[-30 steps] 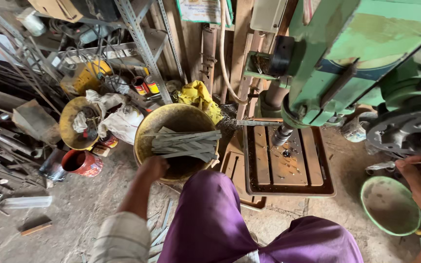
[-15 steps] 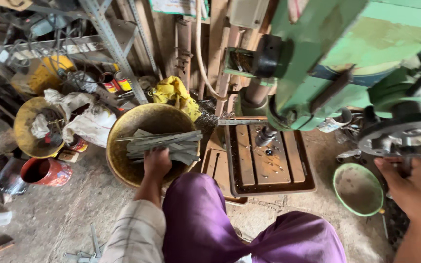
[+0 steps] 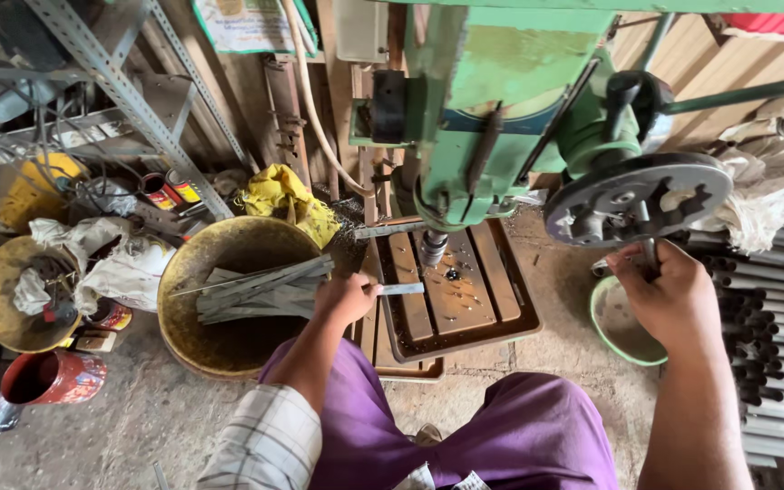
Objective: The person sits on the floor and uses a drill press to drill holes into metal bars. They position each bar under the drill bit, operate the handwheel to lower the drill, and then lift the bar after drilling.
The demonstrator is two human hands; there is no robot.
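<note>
Since half a second ago, the left hand (image 3: pixel 345 299) has lifted out of the basin (image 3: pixel 183 336) with one flat metal strip (image 3: pixel 401 289) and carried it toward 3 o'clock, onto the drill table (image 3: pixel 465 299); the view has also swung right, so the wheel (image 3: pixel 637 195) now shows whole. Left fingers are curled and pinched on the strip's near end, so its free end points at the drill bit (image 3: pixel 433 245) above the table, probably to line it up under the bit. At 3 o'clock the right hand (image 3: pixel 669 299) has fingers wrapped shut around a handle on the wheel, a grip suited to turning it. At 12 o'clock, the green drill press (image 3: pixel 501 82) is painted cast metal, chipped and oily. Its table is a slotted rusty plate with a raised rim, dotted with shavings. More grey strips (image 3: pixel 256 286) lie loosely piled across the round, yellowed, grimy basin at 9 o'clock. A green bowl (image 3: pixel 614 327) sits on the concrete floor just below the right hand. Dull steel pipes (image 3: pixel 773 345) lie stacked at 4 o'clock
</note>
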